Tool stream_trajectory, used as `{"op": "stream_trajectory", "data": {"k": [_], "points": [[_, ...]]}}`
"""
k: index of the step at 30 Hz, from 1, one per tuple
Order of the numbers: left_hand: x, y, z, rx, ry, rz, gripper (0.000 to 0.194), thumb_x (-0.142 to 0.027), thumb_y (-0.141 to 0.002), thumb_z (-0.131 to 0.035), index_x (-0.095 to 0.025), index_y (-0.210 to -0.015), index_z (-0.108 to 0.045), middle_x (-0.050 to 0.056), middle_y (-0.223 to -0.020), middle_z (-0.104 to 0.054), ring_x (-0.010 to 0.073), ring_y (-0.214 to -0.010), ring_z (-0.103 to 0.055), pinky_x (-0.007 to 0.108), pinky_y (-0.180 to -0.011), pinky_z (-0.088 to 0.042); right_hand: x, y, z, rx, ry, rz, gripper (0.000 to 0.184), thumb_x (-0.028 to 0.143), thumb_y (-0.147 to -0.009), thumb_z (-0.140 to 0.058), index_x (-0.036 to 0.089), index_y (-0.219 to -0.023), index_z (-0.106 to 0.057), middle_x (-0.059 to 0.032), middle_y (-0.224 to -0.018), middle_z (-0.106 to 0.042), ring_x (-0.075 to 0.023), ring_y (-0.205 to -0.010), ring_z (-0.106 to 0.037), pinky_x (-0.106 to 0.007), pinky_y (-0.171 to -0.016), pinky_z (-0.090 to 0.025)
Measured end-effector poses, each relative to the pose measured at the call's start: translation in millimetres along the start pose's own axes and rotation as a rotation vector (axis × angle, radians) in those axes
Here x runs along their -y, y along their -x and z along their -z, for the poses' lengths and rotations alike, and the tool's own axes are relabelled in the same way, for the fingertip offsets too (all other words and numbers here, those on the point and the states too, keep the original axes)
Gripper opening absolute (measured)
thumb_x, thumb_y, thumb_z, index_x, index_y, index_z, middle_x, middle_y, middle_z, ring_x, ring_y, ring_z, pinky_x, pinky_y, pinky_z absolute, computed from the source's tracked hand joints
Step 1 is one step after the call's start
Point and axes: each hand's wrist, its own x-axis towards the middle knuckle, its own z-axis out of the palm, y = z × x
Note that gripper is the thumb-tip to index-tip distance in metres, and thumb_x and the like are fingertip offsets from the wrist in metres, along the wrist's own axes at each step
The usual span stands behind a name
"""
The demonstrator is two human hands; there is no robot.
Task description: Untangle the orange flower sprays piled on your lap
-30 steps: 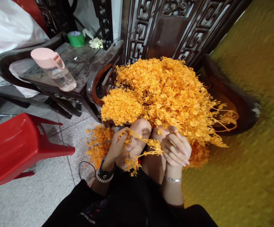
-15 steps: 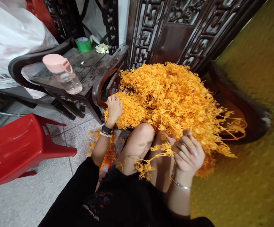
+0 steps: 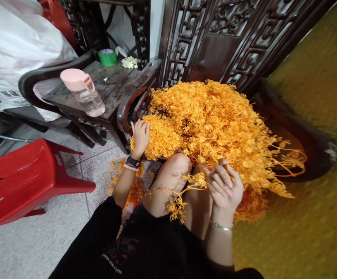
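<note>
My right hand [image 3: 226, 186] is closed on a thin orange plastic flower sprig [image 3: 177, 207], whose branched end hangs leftward over my knees. My left hand [image 3: 141, 135] rests on the left edge of a low mound of small loose orange pieces [image 3: 164, 135], fingers partly spread and palm down. Whether anything lies under its fingertips is hidden. Behind both hands rises a large heap of tangled orange sprigs [image 3: 212, 116] on a dark wooden chair, with some stems sticking out to the right.
On the dark side table [image 3: 113, 87] at left stand a pink-lidded bottle [image 3: 84, 95] and a green tape roll [image 3: 108, 57]. A red plastic stool [image 3: 40, 174] is at lower left. Orange bits [image 3: 135, 190] litter the floor. A carved wooden chair back [image 3: 209, 54] stands behind the heap.
My right hand has shifted slightly left with the sprig, its fingers loosening a little. My left hand's fingers have lifted and spread over the loose pieces. The view has tilted slightly.
</note>
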Motion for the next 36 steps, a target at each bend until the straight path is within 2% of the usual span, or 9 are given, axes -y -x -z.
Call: {"op": "stream_trajectory", "data": {"k": [5,10,16,18,20,22,26,30,36], "points": [[-5.4,-2.3,-3.4,-0.021,0.044,0.007,0.018,-0.036,-0.081,-0.056,-0.02,-0.073,-0.06,0.006,-0.106,-0.061,0.0213,-0.109,-0.053,0.047,-0.114,-0.011,1.5,1.6,-0.9,0.019,-0.041,-0.011,0.009,0.019,-0.085,-0.046,0.018,-0.084,-0.055,0.011,-0.045,-0.028,-0.0013,-0.034,0.0,-0.004,-0.025,-0.011],[-7.7,-0.8,3.1,-0.017,0.071,0.029,0.026,-0.036,-0.071,-0.067,-0.02,-0.088,-0.058,0.006,-0.104,-0.061,0.0229,-0.107,-0.054,0.052,-0.113,-0.013,1.4,2.4,0.0,0.0,-0.079,-0.036,0.008,0.018,-0.082,-0.049,0.016,-0.084,-0.056,0.0106,-0.045,-0.031,-0.0007,-0.032,-0.007,-0.006,-0.026,-0.019],[-56.5,24.9,47.3,-0.053,0.211,-0.09,0.017,-0.035,-0.082,-0.054,-0.021,-0.091,-0.06,0.006,-0.126,-0.055,0.0243,-0.131,-0.036,0.051,-0.114,-0.008,-3.2,-2.9,-12.3,0.009,-0.03,-0.009,0.011,0.02,-0.083,-0.048,0.015,-0.083,-0.058,0.0084,-0.047,-0.031,-0.0015,-0.035,-0.024,-0.007,-0.032,-0.028],[-83.8,43.9,67.6,0.141,0.42,-0.159,0.019,-0.034,-0.086,-0.048,-0.022,-0.093,-0.061,0.004,-0.12,-0.059,0.0208,-0.123,-0.046,0.047,-0.114,-0.016,-6.7,-5.3,-20.2,0.005,-0.013,-0.007,0.013,0.021,-0.083,-0.048,0.015,-0.082,-0.059,0.0069,-0.047,-0.033,-0.0026,-0.039,-0.03,-0.009,-0.036,-0.032],[-109.0,65.3,82.9,0.528,0.69,-0.223,0.033,-0.035,-0.088,-0.045,-0.022,-0.117,-0.052,0.007,-0.12,-0.059,0.0179,-0.114,-0.053,0.038,-0.104,-0.038,-11.1,-6.6,-28.0,-0.003,-0.003,-0.017,0.015,0.022,-0.083,-0.047,0.015,-0.08,-0.06,0.006,-0.047,-0.034,-0.0037,-0.041,-0.031,-0.01,-0.038,-0.035],[-127.5,85.5,89.7,0.672,0.792,-0.264,0.043,-0.039,-0.082,-0.055,-0.019,-0.119,-0.05,0.011,-0.12,-0.057,0.0218,-0.115,-0.052,0.037,-0.1,-0.042,-15.8,-6.5,-34.2,-0.01,-0.012,-0.036,0.016,0.022,-0.084,-0.046,0.016,-0.079,-0.06,0.006,-0.047,-0.033,-0.0041,-0.04,-0.027,-0.011,-0.037,-0.034],[-140.3,114.5,84.8,0.561,0.732,-0.162,0.027,-0.035,-0.083,-0.053,-0.019,-0.103,-0.056,0.011,-0.11,-0.06,0.024,-0.111,-0.052,0.04,-0.098,-0.041,-23.2,-2.4,-37.1,-0.013,-0.015,-0.097,0.016,0.024,-0.086,-0.047,0.017,-0.079,-0.059,0.0069,-0.047,-0.027,-0.0041,-0.04,-0.019,-0.011,-0.038,-0.03],[-134.8,129.4,81.2,0.587,0.688,-0.138,0.017,-0.037,-0.082,-0.055,-0.023,-0.091,-0.058,0.005,-0.086,-0.063,0.0212,-0.085,-0.058,0.037,-0.08,-0.047,-21.2,3.6,-29.3,-0.019,0.093,-0.111,0.014,0.025,-0.085,-0.05,0.017,-0.078,-0.059,0.0075,-0.047,-0.024,-0.004,-0.041,-0.012,-0.012,-0.036,-0.024],[-124.0,145.7,94.6,0.517,0.721,-0.045,0.026,-0.03,-0.089,-0.043,-0.021,-0.065,-0.049,0.001,-0.062,-0.049,0.0153,-0.063,-0.048,0.03,-0.06,-0.038,5.8,13.3,-13.6,-0.165,0.242,0.159,0.011,0.027,-0.084,-0.054,0.018,-0.084,-0.061,0.0074,-0.047,-0.022,-0.0045,-0.042,-0.014,-0.011,-0.037,-0.024]]}}
